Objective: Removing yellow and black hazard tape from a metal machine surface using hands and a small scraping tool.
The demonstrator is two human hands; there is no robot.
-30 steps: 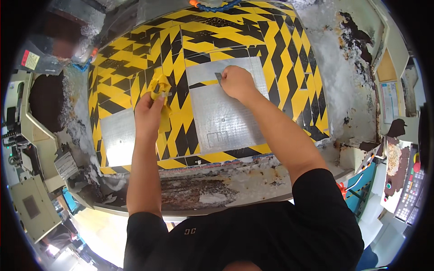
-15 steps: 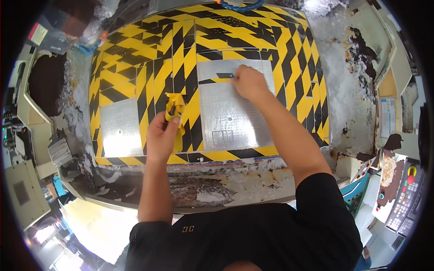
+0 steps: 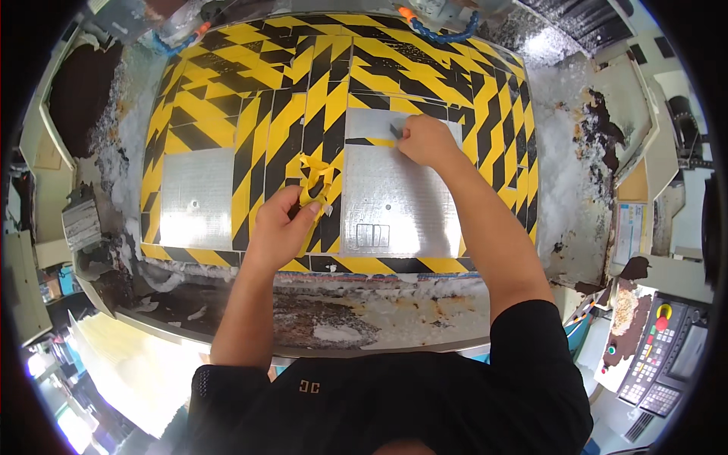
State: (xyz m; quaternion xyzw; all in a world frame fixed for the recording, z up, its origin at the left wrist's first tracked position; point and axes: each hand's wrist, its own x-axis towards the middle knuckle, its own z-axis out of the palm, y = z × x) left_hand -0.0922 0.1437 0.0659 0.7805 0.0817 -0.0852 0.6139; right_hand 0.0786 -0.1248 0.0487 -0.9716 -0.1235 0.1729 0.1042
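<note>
A flat bed covered with yellow and black striped tape (image 3: 262, 136) lies before me, with a bare silver metal panel (image 3: 409, 197) near its middle. My left hand (image 3: 280, 231) is closed on a crumpled wad of striped tape (image 3: 320, 184), held over the bed just left of that panel. Toward the panel's far end, my right hand (image 3: 427, 142) is closed in a pinch. From its fingertips sticks a small flat grey piece (image 3: 395, 131), perhaps a blade; its rest is hidden by the fingers. A narrow striped strip (image 3: 369, 142) crosses the panel beside these fingers.
A second bare metal panel (image 3: 197, 201) shows at the bed's left. Blue jointed hoses with orange tips (image 3: 447, 34) hang over the far edge. White residue (image 3: 557, 159) and rust line the surrounding trough. A control panel with buttons (image 3: 656, 349) stands at the lower right.
My view has shifted slightly. The grey piece in my right hand has turned from lying sideways to a steeper angle. My left hand still grips the crumpled tape.
</note>
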